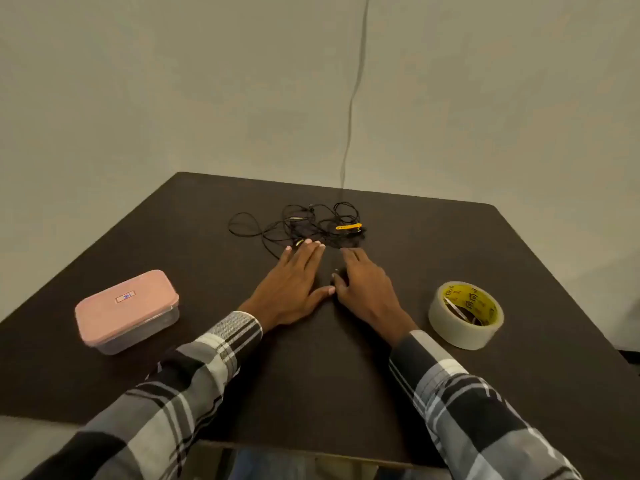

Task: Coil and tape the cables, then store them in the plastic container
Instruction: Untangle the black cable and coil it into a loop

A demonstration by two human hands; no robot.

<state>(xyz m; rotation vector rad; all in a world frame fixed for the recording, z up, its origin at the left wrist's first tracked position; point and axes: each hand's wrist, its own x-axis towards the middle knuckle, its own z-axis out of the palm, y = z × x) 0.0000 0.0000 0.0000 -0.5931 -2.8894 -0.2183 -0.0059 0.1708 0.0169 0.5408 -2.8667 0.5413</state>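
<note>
A loose tangle of thin black cables point(298, 223) lies at the far middle of the dark table point(311, 375), with a yellow strap point(349, 226) among them on the right. My left hand point(294, 285) lies flat, palm down, fingertips just touching the near edge of the tangle. My right hand point(363, 289) rests beside it, palm down, fingers spread toward the cables, holding nothing. A plastic container point(126, 311) with a pink lid on it sits at the left. A roll of clear tape point(465, 315) with a yellow core stands at the right.
Plain walls stand behind the table, and a thin cable point(353, 109) hangs down the wall to the table's far edge. The table's near edge runs under my plaid sleeves.
</note>
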